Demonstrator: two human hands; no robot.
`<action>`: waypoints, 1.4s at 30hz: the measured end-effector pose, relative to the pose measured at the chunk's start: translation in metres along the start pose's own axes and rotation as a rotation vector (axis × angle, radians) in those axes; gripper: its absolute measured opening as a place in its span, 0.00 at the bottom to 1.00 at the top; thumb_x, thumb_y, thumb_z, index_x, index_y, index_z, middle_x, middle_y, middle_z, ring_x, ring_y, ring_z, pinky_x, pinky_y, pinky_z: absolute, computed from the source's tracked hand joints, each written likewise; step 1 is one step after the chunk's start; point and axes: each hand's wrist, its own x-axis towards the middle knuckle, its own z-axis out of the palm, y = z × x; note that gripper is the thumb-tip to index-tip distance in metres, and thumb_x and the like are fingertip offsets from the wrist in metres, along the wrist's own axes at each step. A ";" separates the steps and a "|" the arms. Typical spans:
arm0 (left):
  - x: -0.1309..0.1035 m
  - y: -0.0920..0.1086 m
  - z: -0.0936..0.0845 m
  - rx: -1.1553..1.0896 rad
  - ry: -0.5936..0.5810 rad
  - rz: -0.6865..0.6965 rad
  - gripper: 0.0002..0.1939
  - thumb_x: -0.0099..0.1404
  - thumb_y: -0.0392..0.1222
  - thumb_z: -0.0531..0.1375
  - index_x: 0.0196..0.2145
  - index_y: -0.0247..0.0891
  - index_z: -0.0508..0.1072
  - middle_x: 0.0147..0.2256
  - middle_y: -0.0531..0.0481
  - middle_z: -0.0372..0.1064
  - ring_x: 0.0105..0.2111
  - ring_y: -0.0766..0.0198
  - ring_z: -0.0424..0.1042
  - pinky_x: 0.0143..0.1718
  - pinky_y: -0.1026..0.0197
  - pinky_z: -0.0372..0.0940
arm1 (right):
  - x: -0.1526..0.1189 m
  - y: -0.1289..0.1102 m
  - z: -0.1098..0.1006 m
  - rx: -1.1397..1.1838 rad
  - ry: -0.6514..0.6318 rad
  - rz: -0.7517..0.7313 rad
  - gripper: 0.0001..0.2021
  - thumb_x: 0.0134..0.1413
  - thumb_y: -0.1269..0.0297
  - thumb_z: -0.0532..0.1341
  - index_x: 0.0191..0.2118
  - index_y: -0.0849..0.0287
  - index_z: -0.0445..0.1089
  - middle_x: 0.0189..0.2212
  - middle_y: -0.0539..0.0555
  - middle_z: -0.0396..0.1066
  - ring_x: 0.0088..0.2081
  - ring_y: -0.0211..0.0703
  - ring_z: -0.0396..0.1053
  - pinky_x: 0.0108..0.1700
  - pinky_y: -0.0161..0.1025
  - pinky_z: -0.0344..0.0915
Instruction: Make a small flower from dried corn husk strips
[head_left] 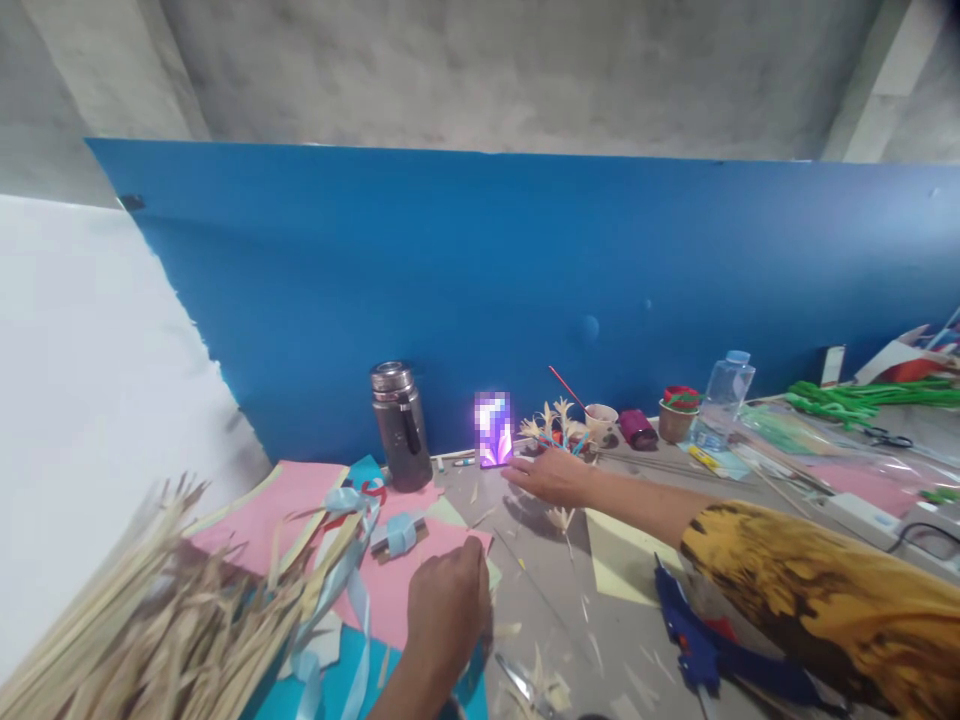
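My right hand (pixel 551 477) stretches forward over the table with its fingers extended, their tips close to the lower right corner of a lit phone (pixel 494 432). Whether they touch it I cannot tell. Just behind this hand stand pale husk flowers (pixel 556 418) with blue stems. My left hand (pixel 448 605) is closed above pink paper (pixel 384 590), its fingers curled; what they hold, if anything, is hidden. Near it lie a roll of light blue ribbon (pixel 398 535) and scissors (pixel 517 680).
Dried husks (pixel 202 610) heap up at left beside a dark thermos (pixel 401 430). A blue glue gun (pixel 682 630) lies under my right sleeve. Along the blue panel (pixel 465 270) stand a paper cup (pixel 601 425), small pot (pixel 676 420) and plastic bottle (pixel 724 400); green pipe cleaners (pixel 840 402) lie right.
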 end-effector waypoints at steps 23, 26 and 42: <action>0.000 -0.008 0.011 -0.013 -0.044 -0.021 0.13 0.70 0.33 0.50 0.35 0.40 0.74 0.31 0.47 0.78 0.34 0.54 0.77 0.32 0.57 0.55 | 0.032 0.053 -0.030 -0.061 -0.025 0.306 0.40 0.58 0.78 0.51 0.72 0.49 0.37 0.70 0.70 0.47 0.35 0.47 0.79 0.32 0.41 0.71; 0.000 -0.007 0.008 -0.022 -0.051 -0.023 0.14 0.70 0.33 0.49 0.35 0.39 0.74 0.31 0.47 0.78 0.34 0.54 0.77 0.32 0.57 0.55 | 0.021 0.056 -0.055 -0.026 0.051 0.405 0.35 0.61 0.76 0.49 0.72 0.53 0.39 0.67 0.68 0.56 0.39 0.50 0.78 0.33 0.41 0.70; -0.001 -0.004 0.003 -0.098 0.108 0.030 0.11 0.69 0.32 0.52 0.35 0.39 0.73 0.34 0.46 0.74 0.36 0.59 0.74 0.33 0.60 0.56 | -0.069 -0.009 -0.056 0.027 -0.140 0.295 0.12 0.66 0.67 0.53 0.41 0.62 0.74 0.38 0.65 0.78 0.39 0.54 0.77 0.37 0.42 0.69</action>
